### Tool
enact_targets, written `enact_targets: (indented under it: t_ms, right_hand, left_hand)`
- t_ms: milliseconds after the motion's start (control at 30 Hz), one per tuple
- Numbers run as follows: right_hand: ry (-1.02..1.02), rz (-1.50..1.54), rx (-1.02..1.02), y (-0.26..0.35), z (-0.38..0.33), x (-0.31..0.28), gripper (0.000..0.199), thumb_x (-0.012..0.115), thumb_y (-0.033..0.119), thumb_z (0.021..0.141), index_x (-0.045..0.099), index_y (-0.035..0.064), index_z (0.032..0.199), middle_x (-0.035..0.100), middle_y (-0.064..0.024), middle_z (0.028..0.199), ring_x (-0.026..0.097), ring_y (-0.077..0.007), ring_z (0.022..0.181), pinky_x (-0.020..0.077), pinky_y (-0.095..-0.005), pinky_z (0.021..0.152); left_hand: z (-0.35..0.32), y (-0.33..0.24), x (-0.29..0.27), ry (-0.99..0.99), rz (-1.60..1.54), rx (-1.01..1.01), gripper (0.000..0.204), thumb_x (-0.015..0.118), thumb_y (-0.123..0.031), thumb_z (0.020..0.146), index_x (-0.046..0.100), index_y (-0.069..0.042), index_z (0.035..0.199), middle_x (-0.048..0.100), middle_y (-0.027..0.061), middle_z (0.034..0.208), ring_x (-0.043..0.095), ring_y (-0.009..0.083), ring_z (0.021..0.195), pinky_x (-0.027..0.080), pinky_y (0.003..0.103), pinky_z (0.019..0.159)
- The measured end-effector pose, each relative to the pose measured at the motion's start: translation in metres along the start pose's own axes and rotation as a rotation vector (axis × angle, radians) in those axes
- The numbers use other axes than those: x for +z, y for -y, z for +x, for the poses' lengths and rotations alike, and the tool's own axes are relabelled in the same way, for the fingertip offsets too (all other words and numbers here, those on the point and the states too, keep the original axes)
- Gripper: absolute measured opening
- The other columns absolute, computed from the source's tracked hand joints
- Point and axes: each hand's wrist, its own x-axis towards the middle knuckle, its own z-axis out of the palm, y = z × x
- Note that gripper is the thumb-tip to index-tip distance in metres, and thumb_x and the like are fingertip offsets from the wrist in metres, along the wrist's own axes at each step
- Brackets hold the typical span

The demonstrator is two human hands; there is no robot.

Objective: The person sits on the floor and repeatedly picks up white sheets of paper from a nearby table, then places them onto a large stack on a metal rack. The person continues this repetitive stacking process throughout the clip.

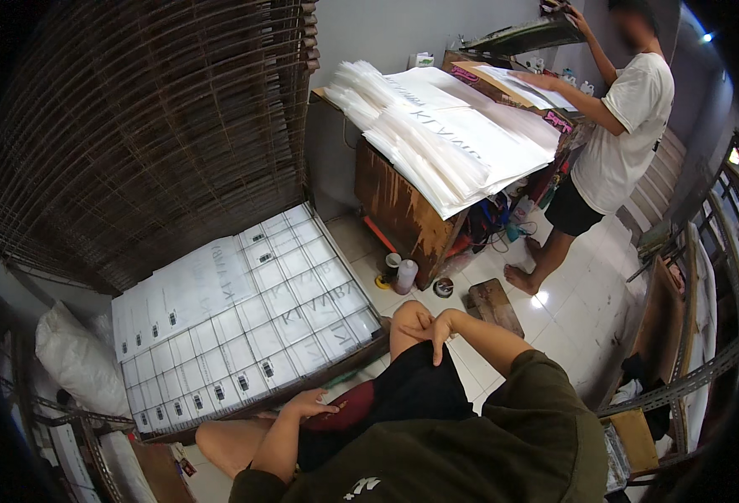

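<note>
The seated person's right hand (430, 329) rests with bent fingers on the right knee (409, 318), and the left hand (309, 406) lies flat on the left thigh at the hem of the black shorts (403, 394). Just left of the knees a wooden rack (302, 381) carries white printed sheets (243, 323) edge to edge across its wire grid. Beyond it a wooden table (399, 210) holds a fanned stack of clear bags (445, 134), and at its far right corner another person in a white shirt (625, 126) stands reaching over it.

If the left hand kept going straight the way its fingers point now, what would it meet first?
The left hand rests on the dark red patch of the black shorts, fingers pointing toward the person's right. It would likely slide on across the shorts first; depth is unclear, so this is a guess.
</note>
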Motion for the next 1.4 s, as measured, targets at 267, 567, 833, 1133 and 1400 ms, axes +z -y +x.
enact_targets:
  t_ms: [267, 567, 833, 1133, 1400]
  right_hand:
    - [-0.384, 0.421, -0.633, 0.067, -0.094, -0.019, 0.093, 0.079, 0.034, 0.07, 0.027, 0.0062, 0.142, 0.041, -0.0164, 0.137, 0.041, -0.0268, 0.126, 0.0323, -0.0411, 0.103]
    - [-1.827, 1.076, -0.931, -0.002, -0.246, -0.192, 0.066, 0.062, 0.017, 0.084, 0.028, 0.004, 0.139, 0.056, -0.0136, 0.119, 0.055, -0.0233, 0.106, 0.0457, -0.0371, 0.088]
    - [-1.659, 1.779, -0.693, -0.105, -0.225, -0.283, 0.077, 0.07, 0.021, 0.079, 0.024, 0.0034, 0.14, 0.018, -0.0127, 0.147, 0.045, -0.0293, 0.12, 0.0363, -0.0427, 0.1]
    - [-1.863, 1.33, -0.895, -0.009, -0.259, -0.307, 0.042, 0.065, 0.018, 0.081, 0.051, 0.0083, 0.119, 0.055, -0.006, 0.109, 0.051, -0.0227, 0.106, 0.0386, -0.0471, 0.093]
    - [-1.643, 0.636, -1.525, 0.163, -0.321, -0.28, 0.051, 0.055, -0.007, 0.078, 0.041, 0.0061, 0.125, 0.056, -0.0109, 0.104, 0.058, -0.0207, 0.092, 0.0472, -0.0326, 0.088]
  left_hand:
    - [0.012, 0.008, 0.005, -0.007, 0.083, 0.043, 0.094, 0.074, -0.061, 0.061, 0.044, -0.007, 0.132, 0.052, 0.0174, 0.123, 0.051, 0.0279, 0.113, 0.04, 0.033, 0.094]
    - [0.005, -0.002, 0.005, -0.025, 0.032, 0.01, 0.102, 0.076, -0.063, 0.056, 0.044, -0.003, 0.133, 0.055, 0.0192, 0.118, 0.054, 0.0298, 0.109, 0.042, 0.033, 0.092]
    - [-0.004, 0.003, 0.01, -0.051, 0.081, -0.009, 0.098, 0.07, -0.067, 0.061, 0.043, -0.009, 0.135, 0.054, 0.0176, 0.122, 0.052, 0.0302, 0.113, 0.041, 0.035, 0.095]
    - [-0.014, -0.004, 0.008, -0.076, 0.111, 0.055, 0.101, 0.069, -0.067, 0.06, 0.043, -0.003, 0.133, 0.056, 0.0205, 0.122, 0.053, 0.0321, 0.113, 0.04, 0.034, 0.095]
    - [-0.013, -0.014, 0.006, -0.136, 0.207, 0.054, 0.086, 0.07, -0.064, 0.061, 0.051, -0.011, 0.126, 0.052, 0.0173, 0.126, 0.048, 0.0339, 0.118, 0.039, 0.041, 0.097]
